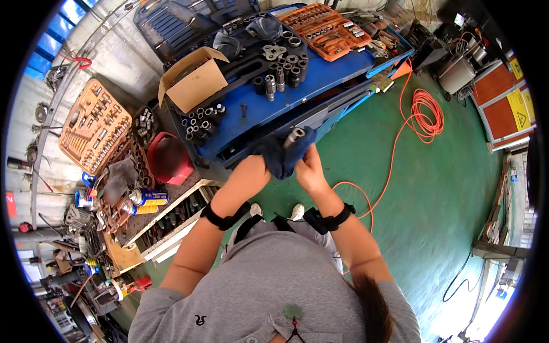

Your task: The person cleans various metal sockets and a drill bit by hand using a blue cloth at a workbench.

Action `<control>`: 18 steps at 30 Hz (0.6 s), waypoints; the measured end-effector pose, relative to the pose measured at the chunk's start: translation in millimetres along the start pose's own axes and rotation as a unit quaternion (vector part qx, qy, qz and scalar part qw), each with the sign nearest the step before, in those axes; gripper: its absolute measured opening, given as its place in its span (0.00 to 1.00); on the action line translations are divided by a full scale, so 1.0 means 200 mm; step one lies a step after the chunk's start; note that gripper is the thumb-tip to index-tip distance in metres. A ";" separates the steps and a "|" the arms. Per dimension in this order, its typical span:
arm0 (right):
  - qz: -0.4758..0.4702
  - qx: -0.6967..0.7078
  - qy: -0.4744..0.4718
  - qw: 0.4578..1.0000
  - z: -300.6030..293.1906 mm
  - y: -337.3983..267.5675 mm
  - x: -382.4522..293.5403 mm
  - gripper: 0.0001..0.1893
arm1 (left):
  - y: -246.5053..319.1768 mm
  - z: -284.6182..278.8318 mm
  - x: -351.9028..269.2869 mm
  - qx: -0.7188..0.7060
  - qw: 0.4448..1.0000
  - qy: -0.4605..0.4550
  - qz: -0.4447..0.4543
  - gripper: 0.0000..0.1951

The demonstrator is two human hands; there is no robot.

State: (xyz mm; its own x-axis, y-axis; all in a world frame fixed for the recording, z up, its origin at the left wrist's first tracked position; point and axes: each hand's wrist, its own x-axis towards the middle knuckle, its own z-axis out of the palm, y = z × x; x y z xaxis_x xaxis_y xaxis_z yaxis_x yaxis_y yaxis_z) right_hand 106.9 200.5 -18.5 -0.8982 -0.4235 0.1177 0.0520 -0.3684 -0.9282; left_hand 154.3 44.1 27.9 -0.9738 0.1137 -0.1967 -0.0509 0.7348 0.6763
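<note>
A dark blue cloth point(281, 165) hangs between my two hands, in front of the blue workbench top point(330, 81). My left hand point(253, 170) grips its left side, fingers partly hidden by the fabric. On the other side, my right hand point(309, 169) holds the cloth bunched around a metal socket point(295, 136), whose open end shows at the top. Beyond them, upright sockets point(201, 122) stand grouped at the left of the bench. More dark impact sockets point(294, 70) cluster farther right, and a bolt point(244, 109) lies between the groups.
An open cardboard box point(197, 88) and an orange socket case point(326, 32) occupy the bench. To the left are a tan tool case point(96, 126), a red container point(171, 158) and spray cans point(150, 197). An orange hose point(392, 158) trails across the green floor point(433, 188).
</note>
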 end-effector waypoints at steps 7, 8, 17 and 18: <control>-0.007 -0.094 -0.012 0.995 -0.07 -0.03 0.02 0.18 | 0.26 -0.16 -0.05 -0.181 0.953 0.242 0.008 0.15; -0.006 -0.092 -0.016 0.996 -0.07 -0.04 0.02 0.18 | 0.27 -0.15 -0.02 -0.179 0.953 0.245 0.006 0.15; 0.060 -0.081 -0.002 0.995 -0.18 -0.04 0.02 0.18 | 0.25 -0.05 0.14 -0.157 0.968 0.195 0.031 0.14; 0.060 -0.081 -0.003 0.995 -0.20 -0.04 0.02 0.18 | 0.23 -0.05 0.16 -0.157 0.968 0.195 0.030 0.14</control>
State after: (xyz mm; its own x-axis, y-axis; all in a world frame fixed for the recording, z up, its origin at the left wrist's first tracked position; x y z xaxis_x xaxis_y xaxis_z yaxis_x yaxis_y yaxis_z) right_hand 84.4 234.9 -23.9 -0.8875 -0.4609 0.0044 0.0874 -0.1777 -0.9802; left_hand 118.7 76.1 59.7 -0.9834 -0.1566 0.0917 0.0035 0.4891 0.8722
